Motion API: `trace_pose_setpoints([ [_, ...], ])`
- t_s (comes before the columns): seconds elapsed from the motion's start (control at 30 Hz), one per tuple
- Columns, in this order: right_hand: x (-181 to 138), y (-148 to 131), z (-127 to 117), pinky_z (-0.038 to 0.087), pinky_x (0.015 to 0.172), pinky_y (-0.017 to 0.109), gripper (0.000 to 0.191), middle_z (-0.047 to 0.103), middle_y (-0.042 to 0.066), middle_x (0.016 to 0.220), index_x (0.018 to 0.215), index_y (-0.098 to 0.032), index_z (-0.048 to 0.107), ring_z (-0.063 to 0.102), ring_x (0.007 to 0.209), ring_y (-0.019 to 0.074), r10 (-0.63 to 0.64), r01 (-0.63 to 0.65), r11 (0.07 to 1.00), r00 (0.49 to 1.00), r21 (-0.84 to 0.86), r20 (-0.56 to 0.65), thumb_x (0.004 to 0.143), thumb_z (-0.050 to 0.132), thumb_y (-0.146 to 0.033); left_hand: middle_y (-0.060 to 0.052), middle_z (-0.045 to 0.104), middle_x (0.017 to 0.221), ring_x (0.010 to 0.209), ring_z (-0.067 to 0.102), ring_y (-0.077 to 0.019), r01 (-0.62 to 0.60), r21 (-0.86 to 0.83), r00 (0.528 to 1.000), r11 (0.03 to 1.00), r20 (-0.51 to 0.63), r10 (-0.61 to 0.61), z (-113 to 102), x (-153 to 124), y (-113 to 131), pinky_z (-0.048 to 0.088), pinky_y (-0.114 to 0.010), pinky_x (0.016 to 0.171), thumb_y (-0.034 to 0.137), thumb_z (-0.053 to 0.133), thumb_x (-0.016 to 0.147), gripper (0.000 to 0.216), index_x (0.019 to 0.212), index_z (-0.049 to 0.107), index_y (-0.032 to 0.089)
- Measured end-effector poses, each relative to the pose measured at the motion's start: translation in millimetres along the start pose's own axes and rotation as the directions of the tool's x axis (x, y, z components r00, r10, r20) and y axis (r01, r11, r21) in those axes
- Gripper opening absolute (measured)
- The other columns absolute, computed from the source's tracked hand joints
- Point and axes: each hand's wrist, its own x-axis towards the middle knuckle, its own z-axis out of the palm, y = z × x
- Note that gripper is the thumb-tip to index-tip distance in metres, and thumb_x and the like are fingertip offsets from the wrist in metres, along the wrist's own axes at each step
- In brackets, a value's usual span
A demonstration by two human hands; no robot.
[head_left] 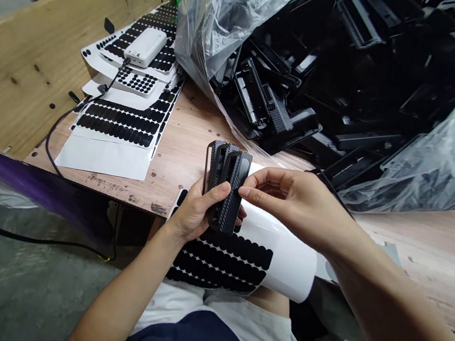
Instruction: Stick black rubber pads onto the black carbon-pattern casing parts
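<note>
My left hand (198, 209) is wrapped round several black plastic frames (235, 195) with a carbon-fibre pattern, held side by side above the table's front edge. Its thumb lies across their near side. At the right edge of the nearest frame, the thumb and forefinger of my right hand (280, 193) are pinched together. Whatever may be between those fingertips is too small to make out. Under both hands, a sheet of black rounded stickers (226, 259) rests across my lap and the table edge, with its white backing (294, 267) curling at the right.
A clear plastic bag (207, 23) full of similar black frames (280, 110) stands behind my hands. On the left, a white power bank (145, 47) with a black cable (55, 129) lies on more sticker sheets (118, 124). A wooden board (56, 51) edges the table's left side.
</note>
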Motion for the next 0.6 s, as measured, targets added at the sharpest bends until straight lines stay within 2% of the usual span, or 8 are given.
trace_pose_setpoints([
  [0.3,0.6,-1.4,-3.0,0.053,0.067,0.036,0.04,0.074,0.004,0.071,0.071,-0.023,0.068,0.068,0.066,0.0214,-0.161,0.141,0.947,0.986,-0.287,-0.049,0.081,0.076,-0.061,-0.003,0.072,0.079,0.067,0.075,-0.0229,0.007,-0.001,1.0,1.0,-0.005,-0.007,0.0,0.0,0.6,0.06,-0.028,0.053,0.059,0.088,0.073,0.064,0.109,0.056,0.016],
  [0.47,1.3,-0.8,-4.0,0.051,0.07,0.037,0.018,0.074,0.003,0.08,0.079,-0.024,0.064,0.069,0.074,0.0228,-0.226,0.192,0.888,0.974,-0.418,-0.032,0.088,0.07,-0.038,-0.002,0.071,0.077,0.063,0.074,-0.0215,0.007,0.009,1.0,1.0,0.002,-0.007,-0.1,1.0,1.3,0.058,-0.026,0.05,0.057,0.088,0.075,0.06,0.105,0.057,0.016],
  [0.53,1.5,5.1,-5.8,0.05,0.073,0.038,0.007,0.076,0.004,0.087,0.086,-0.025,0.064,0.07,0.08,0.0242,-0.278,0.173,0.858,0.948,-0.484,-0.153,0.09,0.064,-0.031,-0.005,0.074,0.083,0.062,0.074,-0.0204,0.011,0.023,1.0,1.0,0.019,-0.012,0.1,1.1,1.9,0.059,-0.026,0.05,0.056,0.087,0.076,0.058,0.105,0.059,0.015],
  [0.6,0.3,18.6,-7.1,0.049,0.075,0.039,0.009,0.076,0.006,0.093,0.095,-0.025,0.066,0.07,0.083,0.0256,-0.295,0.092,0.842,0.904,-0.532,-0.31,0.094,0.059,-0.031,-0.009,0.076,0.094,0.062,0.074,-0.0189,0.014,0.023,0.999,1.0,0.037,-0.015,-0.2,1.0,2.8,0.059,-0.026,0.051,0.056,0.086,0.077,0.058,0.107,0.062,0.013],
])
